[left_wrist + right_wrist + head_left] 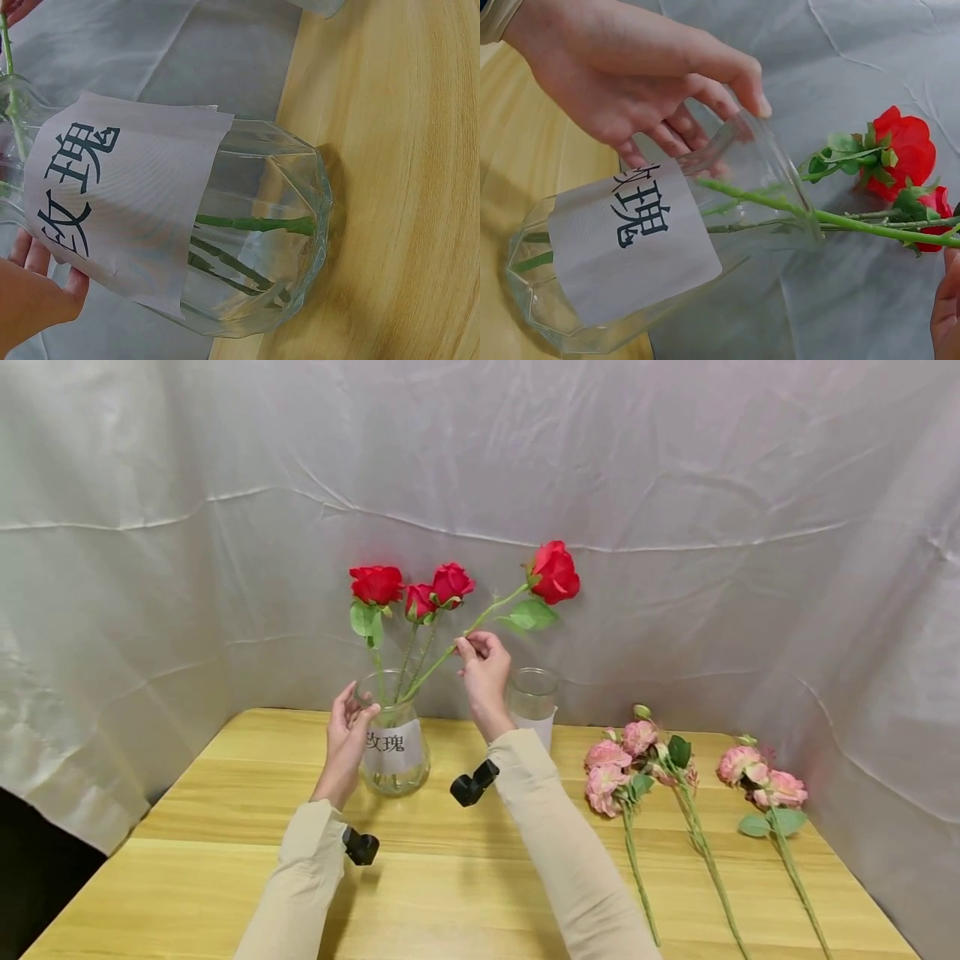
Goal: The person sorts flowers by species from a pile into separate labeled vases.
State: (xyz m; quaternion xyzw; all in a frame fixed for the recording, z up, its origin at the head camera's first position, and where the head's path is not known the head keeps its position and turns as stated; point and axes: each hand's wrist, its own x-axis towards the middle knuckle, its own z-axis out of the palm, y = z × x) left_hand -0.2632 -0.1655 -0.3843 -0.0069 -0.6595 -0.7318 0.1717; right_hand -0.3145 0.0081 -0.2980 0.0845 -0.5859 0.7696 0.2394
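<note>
A clear glass vase point(396, 779) with a white paper label point(634, 247) bearing black characters stands on the table. My left hand point(347, 747) holds it by the neck, thumb at the rim and fingers round the far side, as the right wrist view shows. My right hand point(487, 681) pinches the green stem of a red rose point(555, 575) between thumb and fingertips. That stem slants down to the right side of the vase's mouth, its lower part inside the neck. Several more red roses point(377, 585) stand in the vase, their stem ends point(270, 223) seen through the glass.
Behind my right forearm is a second clear glass vase point(534, 683), also with white paper. Pink flowers point(607, 768) on long stems lie at the right of the wooden table point(202, 868). A grey curtain point(637, 460) hangs close behind the table.
</note>
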